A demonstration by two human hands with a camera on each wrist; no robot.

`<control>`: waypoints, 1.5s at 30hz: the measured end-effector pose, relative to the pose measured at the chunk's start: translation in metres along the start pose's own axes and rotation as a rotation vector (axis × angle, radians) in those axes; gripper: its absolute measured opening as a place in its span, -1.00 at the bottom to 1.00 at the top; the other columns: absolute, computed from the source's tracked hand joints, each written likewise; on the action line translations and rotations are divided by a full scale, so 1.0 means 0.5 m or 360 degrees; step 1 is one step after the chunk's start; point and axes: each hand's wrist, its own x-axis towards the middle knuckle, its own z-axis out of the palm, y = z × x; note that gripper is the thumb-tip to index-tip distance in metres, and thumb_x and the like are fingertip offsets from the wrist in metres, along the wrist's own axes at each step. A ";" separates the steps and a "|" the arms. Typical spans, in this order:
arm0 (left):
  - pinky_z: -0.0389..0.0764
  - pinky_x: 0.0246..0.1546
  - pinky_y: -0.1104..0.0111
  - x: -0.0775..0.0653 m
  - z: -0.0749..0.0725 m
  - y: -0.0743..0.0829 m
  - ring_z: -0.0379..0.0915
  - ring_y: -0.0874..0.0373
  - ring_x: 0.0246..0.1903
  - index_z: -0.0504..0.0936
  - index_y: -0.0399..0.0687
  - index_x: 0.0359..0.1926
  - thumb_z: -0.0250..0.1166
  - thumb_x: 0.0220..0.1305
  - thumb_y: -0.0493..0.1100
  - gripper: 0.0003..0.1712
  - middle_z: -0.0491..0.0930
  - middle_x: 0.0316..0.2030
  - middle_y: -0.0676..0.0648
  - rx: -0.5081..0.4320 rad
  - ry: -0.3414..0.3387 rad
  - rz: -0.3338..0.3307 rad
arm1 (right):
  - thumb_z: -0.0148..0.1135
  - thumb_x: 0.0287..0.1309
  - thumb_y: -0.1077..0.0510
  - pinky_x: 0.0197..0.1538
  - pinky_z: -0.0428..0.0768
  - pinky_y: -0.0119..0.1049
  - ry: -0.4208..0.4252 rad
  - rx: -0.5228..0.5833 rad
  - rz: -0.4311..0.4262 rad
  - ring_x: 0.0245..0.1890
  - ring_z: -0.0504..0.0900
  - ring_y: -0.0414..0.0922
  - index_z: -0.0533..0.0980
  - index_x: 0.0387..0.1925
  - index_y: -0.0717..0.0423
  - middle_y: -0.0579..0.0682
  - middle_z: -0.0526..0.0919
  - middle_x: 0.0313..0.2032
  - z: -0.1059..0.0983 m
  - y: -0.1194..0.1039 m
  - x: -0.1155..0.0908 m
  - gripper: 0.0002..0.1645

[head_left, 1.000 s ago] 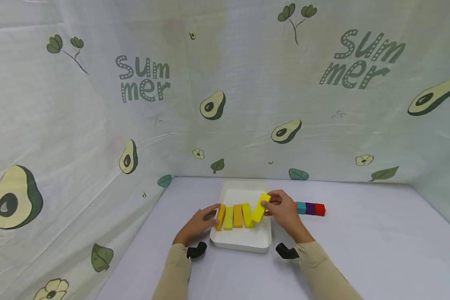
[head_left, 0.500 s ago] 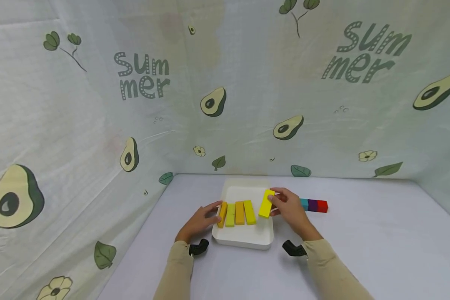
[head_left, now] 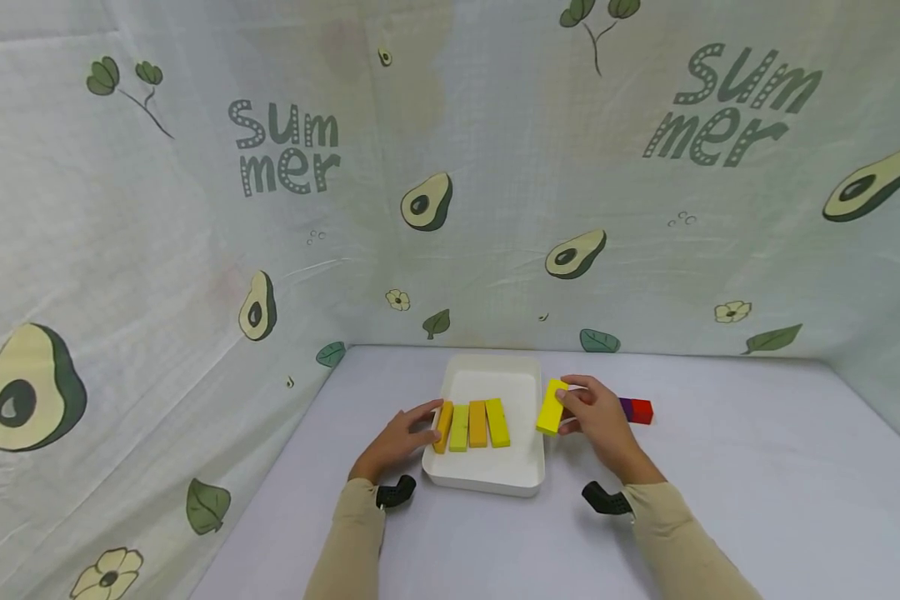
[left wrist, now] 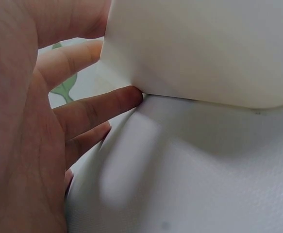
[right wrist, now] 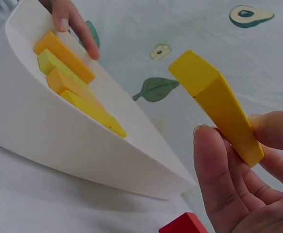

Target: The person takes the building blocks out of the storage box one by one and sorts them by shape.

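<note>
A white tray (head_left: pixel 487 479) stands on the table in the head view. Inside it lies a row of orange, lime and yellow blocks, with an orange block (head_left: pixel 443 427) at the left wall. My left hand (head_left: pixel 393 446) rests at the tray's left edge, thumb and forefinger reaching onto the rim. In the left wrist view its other fingers (left wrist: pixel 95 109) are fairly straight, and one fingertip touches the tray's lower edge. My right hand (head_left: pixel 603 425) pinches a yellow block (head_left: pixel 552 407) between thumb and fingers, held tilted above the tray's right edge.
A purple block (head_left: pixel 627 408) and a red block (head_left: pixel 641 412) show to the right of the tray, partly behind my right hand. A patterned cloth (head_left: pixel 495 292) hangs behind and at the sides of the white table (head_left: pixel 720 483).
My right hand has carried the yellow block rightward, from beside the row to over the tray's right edge. It now hides the blue block. My left hand stays at the tray.
</note>
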 end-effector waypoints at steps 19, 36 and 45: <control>-0.15 0.36 -0.37 0.003 0.000 0.001 0.01 -0.20 0.47 0.37 0.47 0.43 0.32 0.25 0.24 -0.28 0.44 0.34 -0.04 -0.0012 0.0013 -0.0030 | 0.17 0.42 0.05 -0.08 0.70 -0.27 -0.0027 -0.0046 0.0052 -0.05 0.57 0.09 0.28 0.41 0.16 0.25 0.47 0.20 -0.049 0.012 -0.013 -0.37; -0.04 0.32 -0.40 0.000 -0.004 0.008 -0.01 -0.23 0.47 0.37 0.50 0.43 0.32 0.25 0.24 -0.27 0.42 0.35 -0.03 -0.0026 0.0007 -0.0073 | 0.16 0.34 0.11 -0.03 0.69 -0.20 -0.0127 -0.0330 0.0192 -0.15 0.63 0.02 0.36 0.37 0.15 0.22 0.54 0.13 -0.063 0.033 -0.011 -0.40; -0.08 0.34 -0.39 0.002 -0.003 0.001 0.00 -0.23 0.47 0.36 0.45 0.44 0.31 0.26 0.22 -0.27 0.43 0.34 -0.06 0.0009 0.0004 -0.0036 | 0.22 0.28 0.15 -0.18 0.69 -0.22 -0.0190 -0.0407 0.0169 -0.33 0.61 0.03 0.36 0.34 0.19 0.16 0.58 -0.04 -0.061 0.051 -0.008 -0.38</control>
